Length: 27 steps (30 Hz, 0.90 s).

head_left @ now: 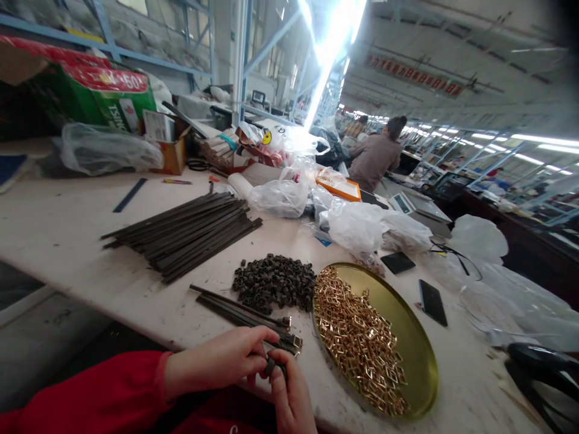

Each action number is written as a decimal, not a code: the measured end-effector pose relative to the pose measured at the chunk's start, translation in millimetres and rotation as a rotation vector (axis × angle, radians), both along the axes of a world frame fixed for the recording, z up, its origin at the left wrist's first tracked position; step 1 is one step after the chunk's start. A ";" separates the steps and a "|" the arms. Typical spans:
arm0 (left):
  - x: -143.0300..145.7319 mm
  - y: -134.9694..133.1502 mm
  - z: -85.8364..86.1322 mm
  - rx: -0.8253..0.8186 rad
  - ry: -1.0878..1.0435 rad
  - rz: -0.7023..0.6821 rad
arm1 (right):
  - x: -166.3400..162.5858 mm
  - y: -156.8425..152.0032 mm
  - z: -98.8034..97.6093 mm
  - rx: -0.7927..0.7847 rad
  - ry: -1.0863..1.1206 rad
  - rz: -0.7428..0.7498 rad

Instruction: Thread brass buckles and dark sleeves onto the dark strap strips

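My left hand (221, 360) and my right hand (292, 401) meet at the near table edge, both pinched on the end of a thin dark strap (275, 365). A few finished straps with gold buckles (253, 314) lie just beyond my fingers. A heap of small dark loops (274, 282) sits behind them. To the right a round gold tray (416, 343) holds many gold square buckles (362, 337). A large bundle of dark straps (185, 232) lies at the left centre of the table.
Two dark phones (433, 301) (397, 262) lie right of the tray. White plastic bags (357, 226), boxes and a green carton (97, 90) crowd the back of the table. A person in brown (375, 158) sits farther along, by a scale (418, 208).
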State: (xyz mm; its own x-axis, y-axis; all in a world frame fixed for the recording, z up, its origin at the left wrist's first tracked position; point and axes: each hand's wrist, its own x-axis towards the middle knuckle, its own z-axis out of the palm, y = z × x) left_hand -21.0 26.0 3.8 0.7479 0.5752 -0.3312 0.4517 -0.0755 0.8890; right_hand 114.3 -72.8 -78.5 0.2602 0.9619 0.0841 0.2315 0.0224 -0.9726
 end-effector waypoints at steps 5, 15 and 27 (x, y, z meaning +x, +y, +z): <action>3.9 8.6 -5.8 0.346 0.155 -0.042 | 16.0 18.1 -12.9 0.054 -0.343 -0.007; -32.3 132.1 -28.6 0.951 0.529 0.336 | 30.4 45.1 -35.6 0.214 -1.093 -0.056; -50.8 158.2 -21.1 0.907 0.599 0.465 | 71.7 52.1 14.5 0.025 -0.983 -0.109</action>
